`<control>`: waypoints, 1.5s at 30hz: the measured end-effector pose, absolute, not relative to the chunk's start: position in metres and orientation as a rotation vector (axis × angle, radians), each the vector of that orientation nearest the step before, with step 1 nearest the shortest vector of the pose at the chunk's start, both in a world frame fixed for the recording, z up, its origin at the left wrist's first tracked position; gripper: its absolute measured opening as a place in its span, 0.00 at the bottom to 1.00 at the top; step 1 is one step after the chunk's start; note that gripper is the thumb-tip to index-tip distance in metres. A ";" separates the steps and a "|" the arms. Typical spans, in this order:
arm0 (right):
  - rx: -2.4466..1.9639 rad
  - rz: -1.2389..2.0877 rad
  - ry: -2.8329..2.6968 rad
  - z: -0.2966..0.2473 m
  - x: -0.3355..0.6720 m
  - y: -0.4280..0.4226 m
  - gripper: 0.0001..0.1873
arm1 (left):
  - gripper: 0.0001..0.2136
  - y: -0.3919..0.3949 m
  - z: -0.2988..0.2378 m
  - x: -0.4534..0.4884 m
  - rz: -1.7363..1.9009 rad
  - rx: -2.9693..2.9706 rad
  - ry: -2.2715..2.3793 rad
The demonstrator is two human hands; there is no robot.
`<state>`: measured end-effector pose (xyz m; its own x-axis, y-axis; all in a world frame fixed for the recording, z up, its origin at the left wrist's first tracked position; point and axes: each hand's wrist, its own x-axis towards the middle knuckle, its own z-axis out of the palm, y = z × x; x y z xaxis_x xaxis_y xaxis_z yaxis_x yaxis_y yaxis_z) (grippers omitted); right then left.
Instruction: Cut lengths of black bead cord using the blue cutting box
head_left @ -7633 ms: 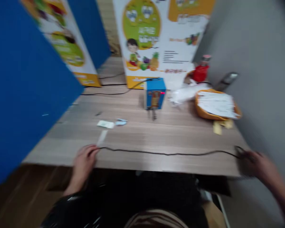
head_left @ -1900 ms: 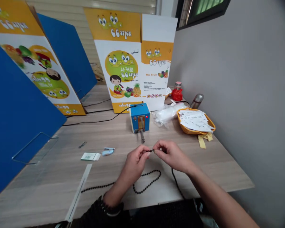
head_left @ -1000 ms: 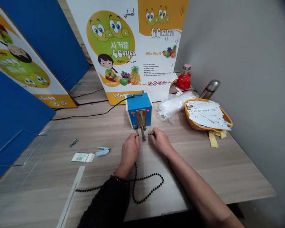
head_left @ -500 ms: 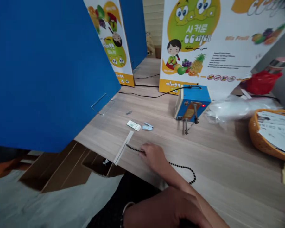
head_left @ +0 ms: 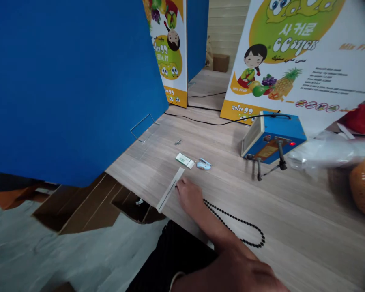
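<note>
Two hands show: the right hand (head_left: pixel 190 198), curled near the front edge of the tabletop (head_left: pixel 304 211), covers one end of a black bead string (head_left: pixel 240 225), grip unclear, beside a white strip (head_left: pixel 170 190); the left hand (head_left: pixel 237 275) lies blurred below, its state unclear.

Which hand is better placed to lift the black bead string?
Right, probably: the right hand sits on the tabletop at the end of the black bead string. The left hand lies farther back at the frame's bottom edge, across the right forearm.
</note>
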<state>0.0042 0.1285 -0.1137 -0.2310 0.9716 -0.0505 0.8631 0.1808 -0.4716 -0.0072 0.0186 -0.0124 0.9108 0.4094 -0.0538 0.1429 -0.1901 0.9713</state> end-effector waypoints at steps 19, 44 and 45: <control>-1.636 0.467 -1.156 -0.092 0.300 0.071 0.07 | 0.09 0.169 -0.066 0.129 0.456 2.283 0.823; -1.592 0.457 -1.239 -0.108 0.290 0.088 0.04 | 0.08 0.174 -0.101 0.152 0.387 2.447 0.892; -1.592 0.457 -1.240 -0.108 0.290 0.088 0.04 | 0.08 0.174 -0.101 0.152 0.382 2.452 0.901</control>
<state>0.2901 0.0878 -0.1077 0.3970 0.8756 0.2753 0.4871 0.0532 -0.8717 0.1518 0.1743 -0.1012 0.7420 0.6645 0.0881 0.5254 -0.6581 0.5393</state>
